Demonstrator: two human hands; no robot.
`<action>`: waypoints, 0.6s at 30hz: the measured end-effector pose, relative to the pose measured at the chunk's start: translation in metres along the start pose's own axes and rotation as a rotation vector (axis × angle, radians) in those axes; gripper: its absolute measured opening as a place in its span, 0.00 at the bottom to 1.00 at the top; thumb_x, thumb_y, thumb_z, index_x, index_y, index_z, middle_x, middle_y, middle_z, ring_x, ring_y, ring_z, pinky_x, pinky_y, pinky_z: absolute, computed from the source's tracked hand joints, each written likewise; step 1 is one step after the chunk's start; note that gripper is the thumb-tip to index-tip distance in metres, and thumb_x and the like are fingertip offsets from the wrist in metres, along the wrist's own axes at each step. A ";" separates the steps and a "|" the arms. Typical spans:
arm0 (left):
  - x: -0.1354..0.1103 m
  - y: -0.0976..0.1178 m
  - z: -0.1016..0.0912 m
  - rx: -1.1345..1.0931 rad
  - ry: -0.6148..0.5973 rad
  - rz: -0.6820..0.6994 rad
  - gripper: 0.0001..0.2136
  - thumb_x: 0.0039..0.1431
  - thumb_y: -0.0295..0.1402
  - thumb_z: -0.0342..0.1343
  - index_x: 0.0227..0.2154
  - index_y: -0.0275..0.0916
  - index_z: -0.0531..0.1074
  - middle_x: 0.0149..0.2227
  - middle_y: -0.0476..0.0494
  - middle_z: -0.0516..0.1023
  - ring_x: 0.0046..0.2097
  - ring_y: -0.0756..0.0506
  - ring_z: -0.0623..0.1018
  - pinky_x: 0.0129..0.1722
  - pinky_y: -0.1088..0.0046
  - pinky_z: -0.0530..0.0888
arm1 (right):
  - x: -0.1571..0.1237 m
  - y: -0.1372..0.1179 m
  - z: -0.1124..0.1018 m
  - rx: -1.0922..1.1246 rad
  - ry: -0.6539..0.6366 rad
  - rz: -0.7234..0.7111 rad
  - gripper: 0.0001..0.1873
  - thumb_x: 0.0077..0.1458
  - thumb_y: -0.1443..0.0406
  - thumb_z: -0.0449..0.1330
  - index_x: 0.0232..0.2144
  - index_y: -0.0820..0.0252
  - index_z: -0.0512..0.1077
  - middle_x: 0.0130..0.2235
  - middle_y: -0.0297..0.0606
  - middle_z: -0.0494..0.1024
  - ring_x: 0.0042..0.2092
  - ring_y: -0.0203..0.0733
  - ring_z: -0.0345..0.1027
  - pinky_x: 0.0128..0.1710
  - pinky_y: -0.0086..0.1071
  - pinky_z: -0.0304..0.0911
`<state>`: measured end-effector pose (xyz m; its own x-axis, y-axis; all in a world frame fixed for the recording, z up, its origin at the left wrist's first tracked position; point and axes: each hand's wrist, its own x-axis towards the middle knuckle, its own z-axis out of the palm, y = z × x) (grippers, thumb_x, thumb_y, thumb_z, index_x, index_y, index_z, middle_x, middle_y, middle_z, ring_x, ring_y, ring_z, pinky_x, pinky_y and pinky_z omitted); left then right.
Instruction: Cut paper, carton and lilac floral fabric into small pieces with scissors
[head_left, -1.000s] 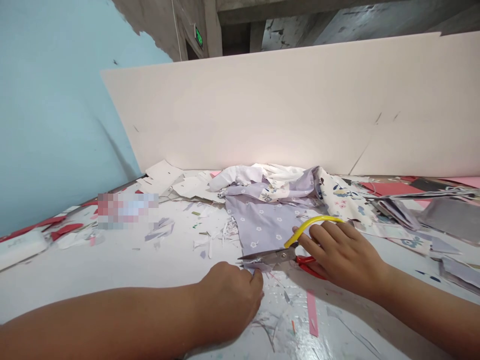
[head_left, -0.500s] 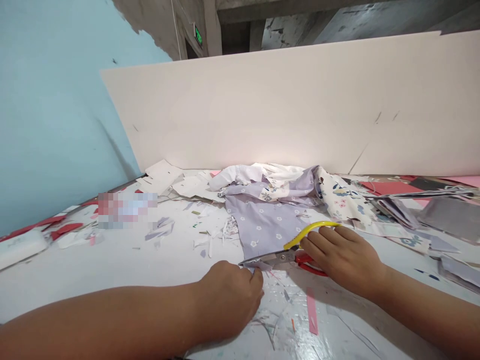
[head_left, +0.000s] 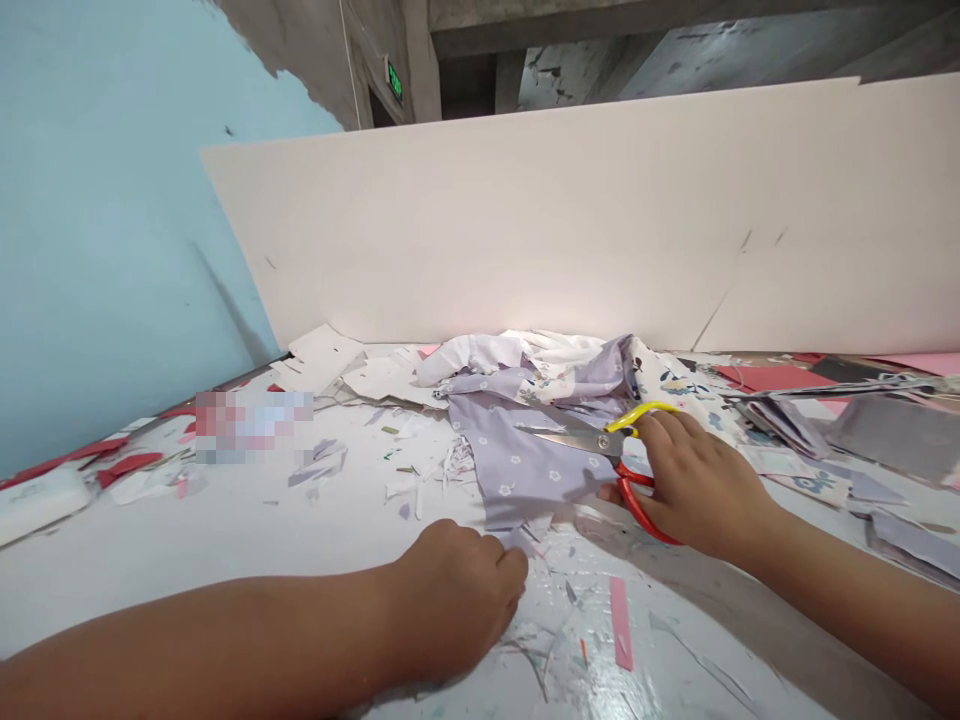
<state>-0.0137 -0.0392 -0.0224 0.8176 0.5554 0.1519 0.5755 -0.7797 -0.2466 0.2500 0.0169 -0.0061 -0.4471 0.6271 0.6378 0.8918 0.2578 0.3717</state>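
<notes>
My right hand point(head_left: 694, 480) grips a pair of scissors point(head_left: 600, 445) with one yellow and one red handle loop. The blades are shut and point left, raised over a lilac cloth with small white flowers point(head_left: 525, 460). My left hand point(head_left: 457, 595) rests on the white table point(head_left: 247, 520), fingers curled and pinching the cloth's near edge. Behind the lilac piece lies a bundle of white and flowered fabric point(head_left: 555, 365).
A tall beige board point(head_left: 570, 220) stands along the table's back edge, a light blue wall point(head_left: 97, 250) to the left. Paper and cloth scraps point(head_left: 420, 470) litter the table, with a pink strip point(head_left: 620, 622) near me. Red, pink and grey sheets point(head_left: 862, 410) lie at the right.
My right hand has lifted the scissors off the cloth's near edge and swung them back and up, blades now shut over the lilac cloth. My left hand has stayed put.
</notes>
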 end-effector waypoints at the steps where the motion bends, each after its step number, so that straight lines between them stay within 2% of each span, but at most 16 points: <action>1: 0.001 -0.001 -0.002 -0.013 0.001 -0.009 0.07 0.58 0.32 0.43 0.28 0.38 0.64 0.24 0.47 0.71 0.23 0.48 0.69 0.22 0.71 0.66 | 0.000 0.002 -0.001 0.001 -0.003 0.018 0.24 0.50 0.48 0.50 0.33 0.66 0.66 0.35 0.49 0.72 0.38 0.52 0.65 0.28 0.35 0.58; 4: 0.003 -0.007 -0.007 -0.031 -0.019 -0.088 0.08 0.57 0.32 0.43 0.27 0.39 0.64 0.27 0.46 0.72 0.26 0.46 0.71 0.24 0.69 0.68 | 0.002 0.011 -0.003 0.008 0.003 0.067 0.23 0.51 0.48 0.49 0.33 0.64 0.65 0.34 0.48 0.72 0.37 0.53 0.66 0.27 0.36 0.59; 7: 0.006 -0.014 -0.010 -0.012 -0.118 -0.220 0.06 0.55 0.30 0.43 0.27 0.38 0.65 0.26 0.45 0.72 0.26 0.45 0.72 0.25 0.68 0.68 | 0.007 0.022 -0.006 0.056 -0.026 0.141 0.20 0.52 0.49 0.49 0.31 0.61 0.63 0.33 0.46 0.72 0.35 0.51 0.67 0.25 0.35 0.58; 12: 0.008 -0.022 -0.022 -0.011 -0.270 -0.362 0.06 0.51 0.27 0.45 0.29 0.38 0.67 0.28 0.44 0.72 0.28 0.43 0.73 0.27 0.67 0.67 | 0.011 0.031 -0.007 0.224 -0.140 0.253 0.18 0.52 0.49 0.50 0.28 0.58 0.63 0.33 0.44 0.72 0.29 0.45 0.67 0.21 0.32 0.57; 15: 0.004 -0.031 -0.038 -0.073 -0.296 -0.451 0.08 0.49 0.27 0.45 0.28 0.40 0.69 0.32 0.43 0.71 0.31 0.44 0.72 0.28 0.69 0.66 | 0.008 0.029 -0.003 0.216 -0.155 0.172 0.16 0.51 0.53 0.53 0.31 0.60 0.64 0.35 0.45 0.72 0.34 0.48 0.68 0.26 0.34 0.60; 18: 0.001 -0.047 -0.055 -0.236 -0.263 -0.474 0.13 0.50 0.27 0.44 0.29 0.44 0.73 0.44 0.44 0.69 0.36 0.45 0.72 0.31 0.70 0.66 | 0.003 0.024 0.000 0.139 -0.063 0.046 0.16 0.50 0.56 0.54 0.35 0.63 0.66 0.36 0.46 0.72 0.38 0.51 0.67 0.32 0.37 0.61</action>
<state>-0.0389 -0.0180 0.0424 0.4552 0.8886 -0.0562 0.8903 -0.4551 0.0150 0.2700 0.0250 0.0055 -0.4039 0.6847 0.6067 0.9143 0.3237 0.2434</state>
